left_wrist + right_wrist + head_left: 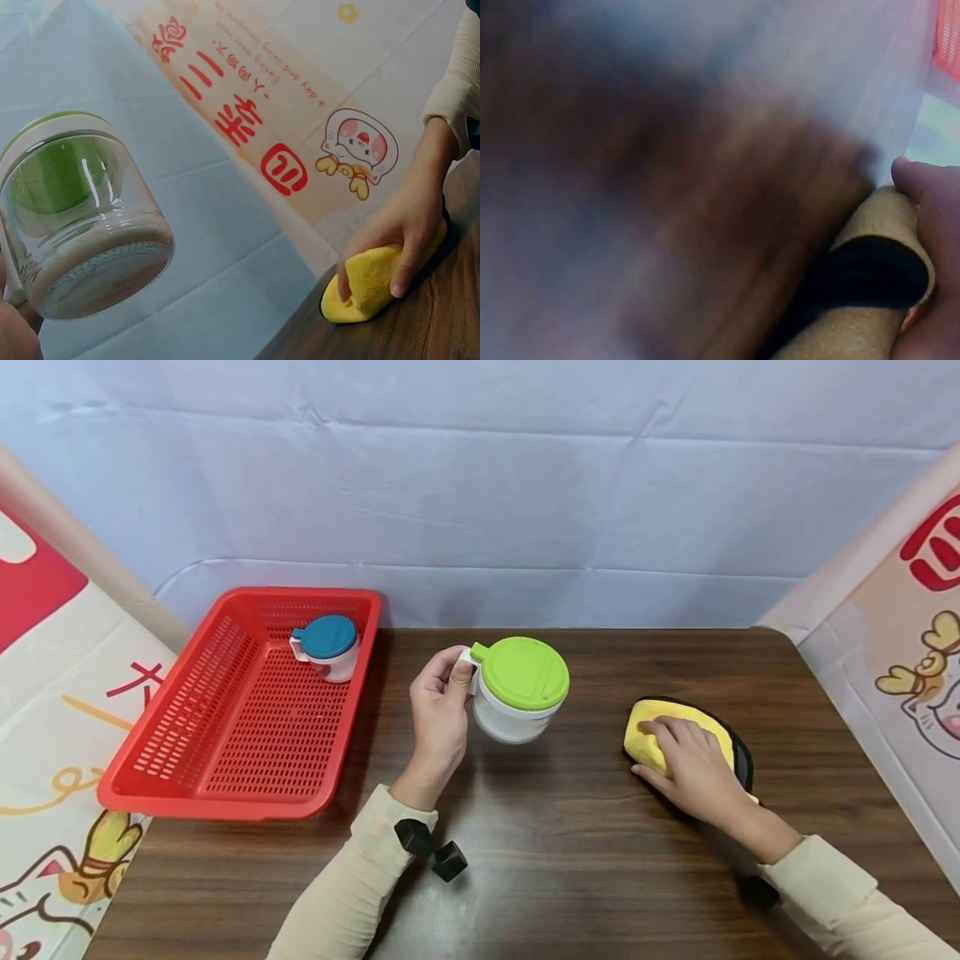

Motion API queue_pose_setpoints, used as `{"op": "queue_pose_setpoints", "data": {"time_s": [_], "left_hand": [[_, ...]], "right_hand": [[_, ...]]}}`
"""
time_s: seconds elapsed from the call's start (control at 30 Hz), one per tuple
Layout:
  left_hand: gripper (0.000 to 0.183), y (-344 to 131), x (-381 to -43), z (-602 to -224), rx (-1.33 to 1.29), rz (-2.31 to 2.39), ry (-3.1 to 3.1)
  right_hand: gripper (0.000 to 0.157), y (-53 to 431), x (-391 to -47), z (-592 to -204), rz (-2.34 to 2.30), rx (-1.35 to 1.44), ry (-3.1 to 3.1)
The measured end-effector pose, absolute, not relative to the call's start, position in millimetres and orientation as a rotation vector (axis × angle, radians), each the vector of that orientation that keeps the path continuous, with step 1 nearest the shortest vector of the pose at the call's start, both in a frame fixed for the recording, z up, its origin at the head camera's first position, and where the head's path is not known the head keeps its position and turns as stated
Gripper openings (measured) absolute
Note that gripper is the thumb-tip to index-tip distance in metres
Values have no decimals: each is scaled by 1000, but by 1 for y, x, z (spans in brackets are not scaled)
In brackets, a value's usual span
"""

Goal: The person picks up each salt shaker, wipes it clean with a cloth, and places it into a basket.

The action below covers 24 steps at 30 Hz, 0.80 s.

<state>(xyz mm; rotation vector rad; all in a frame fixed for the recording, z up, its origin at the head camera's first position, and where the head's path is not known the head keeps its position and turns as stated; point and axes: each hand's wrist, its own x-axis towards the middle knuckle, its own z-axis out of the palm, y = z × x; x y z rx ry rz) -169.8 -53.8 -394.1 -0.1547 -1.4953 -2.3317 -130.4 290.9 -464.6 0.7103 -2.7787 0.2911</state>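
Observation:
My left hand (441, 710) grips the white handle of a clear seasoning jar (513, 720) with a bright green lid. In the left wrist view the glass jar (97, 217) is tilted, its ridged bottom showing. Over on the right side of the table, my right hand (693, 768) holds a bunched yellow cloth (645, 748) with black edging. Thumb and fingers pinch the yellow cloth (371, 281) in the left wrist view. The right wrist view is mostly blurred, with part of the cloth (881, 214) and its black band beside the hand.
A red plastic basket (341, 727) with perforated walls stands on the left of the brown wooden table (555, 860). Inside it, at the back right corner, sits a similar jar with a blue lid (327, 637). A pale cloth backdrop (480, 510) rises behind the table.

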Motion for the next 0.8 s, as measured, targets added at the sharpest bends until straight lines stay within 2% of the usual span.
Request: {"op": "queue_pose_setpoints", "data": {"time_s": [0.2,0.5,0.8], "left_hand": [[35,-61,-165,-391,-169,-2307,-1501],[23,-79,-155,-387,-173,-2293,-1549],[16,-119,-135,-380,-158,-2196,-1709]], "right_hand": [[67,289,-124,-466,289,714,-2850],[71,289,-122,-464,288,749,-2882],[73,289,-124,-464,283,760,-2877]]}}
